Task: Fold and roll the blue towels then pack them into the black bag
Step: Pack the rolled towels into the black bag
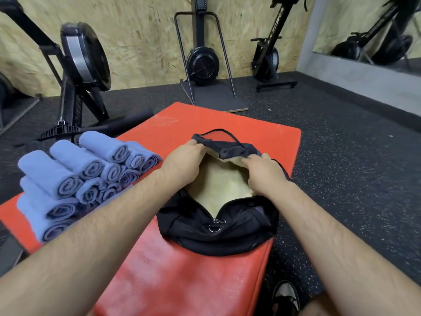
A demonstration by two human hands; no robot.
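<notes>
I'm gripping the black bag [216,238] by its far rim, left hand [182,163] and right hand [264,172] both curled on fabric. Blue towels [75,176] are sitting stacked left, apart.

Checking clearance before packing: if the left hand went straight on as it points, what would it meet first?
The left hand grips the flap of the black bag, so that flap comes first; probably the red mat beyond.

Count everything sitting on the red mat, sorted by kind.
rolled blue towels: about 11 in view, the pile may hide more
black bag: 1
total: about 12
</notes>
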